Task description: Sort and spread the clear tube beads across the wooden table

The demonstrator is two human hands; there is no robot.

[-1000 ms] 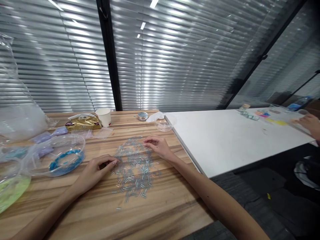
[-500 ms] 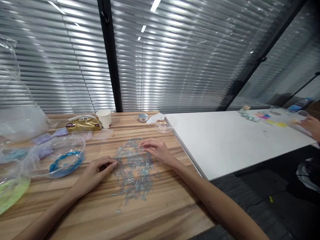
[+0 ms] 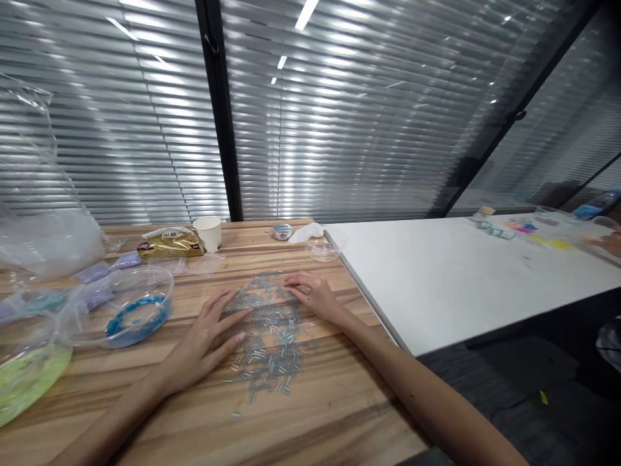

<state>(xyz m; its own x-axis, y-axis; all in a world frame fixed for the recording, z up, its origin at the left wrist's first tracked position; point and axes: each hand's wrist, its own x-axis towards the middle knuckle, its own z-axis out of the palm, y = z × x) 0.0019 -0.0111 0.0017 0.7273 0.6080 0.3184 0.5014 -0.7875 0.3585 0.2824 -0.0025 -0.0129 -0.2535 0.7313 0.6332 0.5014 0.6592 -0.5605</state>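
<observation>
- Loose heap of small glassy tube beads (image 3: 266, 330) spread flat on the wooden table (image 3: 315, 414), out in front of the blue-bead bowl (image 3: 127, 305) and off to its right.
- Left hand (image 3: 206, 343) lying palm down on the bowl-side edge of the heap, fingers (image 3: 230, 320) straight and a little spread, tips resting on the beads, nothing pinched.
- Right hand (image 3: 315, 296) on the far side of the heap from the bowl, at its back corner, fingers loosely bent and close together, tips touching the outermost beads. Can't tell whether a bead is nipped under them, too small to see.
- So: heap sitting between the two hands, mostly to the right of the left fingertips and toward the bowl from the right ones.
- Heap stretched longer front to back than side to side; single beads pointing every which way, no common axis.
- Left hand covering more of it, so looks like the nearer one to the bulk; right hand only at the rim.
- Behind the bowl: gold packet (image 3: 169, 243), paper cup (image 3: 209, 233), some clear bags.
- Beyond the heap from the bowl: small clear dish (image 3: 323, 248), round tin (image 3: 282, 231), then the white table (image 3: 446, 272).
- Another person's hand (image 3: 609, 243) way out at the far end of that white table, well apart.
</observation>
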